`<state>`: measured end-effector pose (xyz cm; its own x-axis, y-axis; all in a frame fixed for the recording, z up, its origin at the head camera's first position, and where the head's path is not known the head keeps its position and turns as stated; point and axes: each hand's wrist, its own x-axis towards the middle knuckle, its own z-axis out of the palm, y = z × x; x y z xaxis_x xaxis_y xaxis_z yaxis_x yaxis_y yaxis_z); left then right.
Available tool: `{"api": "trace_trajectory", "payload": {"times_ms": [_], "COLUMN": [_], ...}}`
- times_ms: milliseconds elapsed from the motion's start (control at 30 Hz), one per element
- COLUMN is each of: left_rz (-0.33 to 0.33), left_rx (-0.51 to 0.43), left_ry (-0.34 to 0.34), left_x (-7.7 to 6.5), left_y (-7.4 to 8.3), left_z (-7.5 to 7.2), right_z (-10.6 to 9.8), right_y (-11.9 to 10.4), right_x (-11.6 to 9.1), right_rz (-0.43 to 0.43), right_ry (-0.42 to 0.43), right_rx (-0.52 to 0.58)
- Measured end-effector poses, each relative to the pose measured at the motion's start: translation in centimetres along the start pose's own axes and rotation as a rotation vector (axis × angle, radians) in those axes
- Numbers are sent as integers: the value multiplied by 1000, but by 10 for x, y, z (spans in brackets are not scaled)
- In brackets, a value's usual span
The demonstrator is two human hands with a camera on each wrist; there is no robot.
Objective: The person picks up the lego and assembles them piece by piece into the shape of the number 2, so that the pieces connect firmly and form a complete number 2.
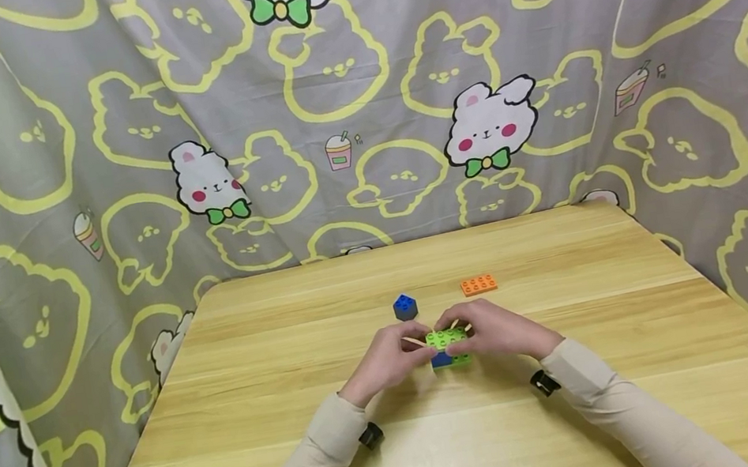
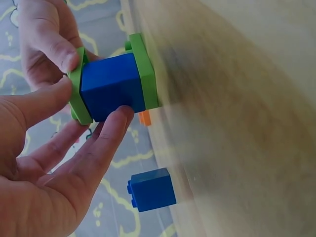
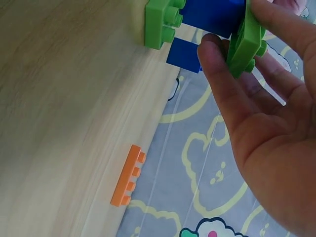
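Note:
On the table stands a small stack: a blue block on a flat green studded brick, with a second flat green brick on top. This upper green brick leans slightly against the blue block in the right wrist view. My left hand grips the stack from the left, thumb on the upper green brick, a fingertip against the blue block's side. From the right, my right hand pinches the upper green brick between thumb and fingers. The lower brick's studs show beside the blue block in the right wrist view.
Behind the left hand stands another blue block, studs up. An orange studded brick lies flat beyond the right hand. The wooden table ends at a patterned curtain at the back.

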<state>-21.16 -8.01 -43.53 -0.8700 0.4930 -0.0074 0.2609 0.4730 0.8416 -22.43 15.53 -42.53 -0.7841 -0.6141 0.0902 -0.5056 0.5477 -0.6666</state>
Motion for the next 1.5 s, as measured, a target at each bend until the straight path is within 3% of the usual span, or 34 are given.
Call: {"api": "trace_trajectory", "payload": {"times_ms": [667, 1500], "left_rz": [-11, -27], "left_rx": [-32, -33], "left_ry": [18, 20], "left_x": [2, 2], "left_y": [-1, 1], "left_z": [-1, -1], "right_z": [2, 2], "right_y": [3, 1], "right_x": [1, 2], "right_rz": [0, 15], "right_ry": [45, 36], "right_rx": [5, -6]}}
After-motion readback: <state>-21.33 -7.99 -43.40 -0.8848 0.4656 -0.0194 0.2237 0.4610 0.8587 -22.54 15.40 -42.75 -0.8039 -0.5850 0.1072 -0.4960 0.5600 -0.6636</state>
